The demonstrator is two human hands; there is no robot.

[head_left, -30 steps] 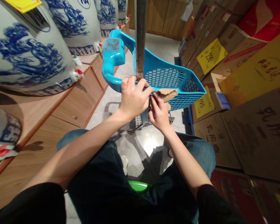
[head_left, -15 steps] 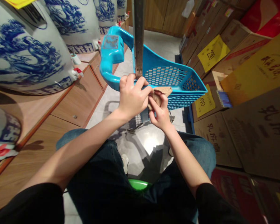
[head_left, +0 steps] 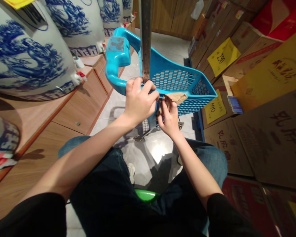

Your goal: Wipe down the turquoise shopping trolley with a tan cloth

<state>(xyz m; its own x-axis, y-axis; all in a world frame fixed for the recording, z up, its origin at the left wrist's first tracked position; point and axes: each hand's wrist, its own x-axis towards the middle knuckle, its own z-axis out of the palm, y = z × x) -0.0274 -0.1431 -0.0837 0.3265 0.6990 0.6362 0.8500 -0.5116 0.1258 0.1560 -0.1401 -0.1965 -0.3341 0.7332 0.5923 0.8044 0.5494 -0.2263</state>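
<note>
My left hand (head_left: 140,104) is closed over the near rim of a blue plastic shopping cart (head_left: 174,64), at the lower end of a dark, rust-marked metal bar (head_left: 146,42). Its fingertips curl over the edge, partly out of sight. Just to the right, my right hand (head_left: 169,121) pinches a crumpled brown, paper-like piece (head_left: 177,97) against the outside of the same rim. One flap of it sticks out to the right above my fingers. Whether the piece is stuck to the cart, I cannot tell.
Large blue-and-white ceramic jars (head_left: 27,56) with red-handled taps line a wooden cabinet (head_left: 75,112) on the left. Stacked cardboard boxes (head_left: 227,144) with yellow price cards (head_left: 223,56) rise on the right. Something green (head_left: 146,195) shows between my knees.
The brown piece has opened out, its flap reaching farther right. My right hand's fingers have shifted slightly on it. My left hand stays on the rim.
</note>
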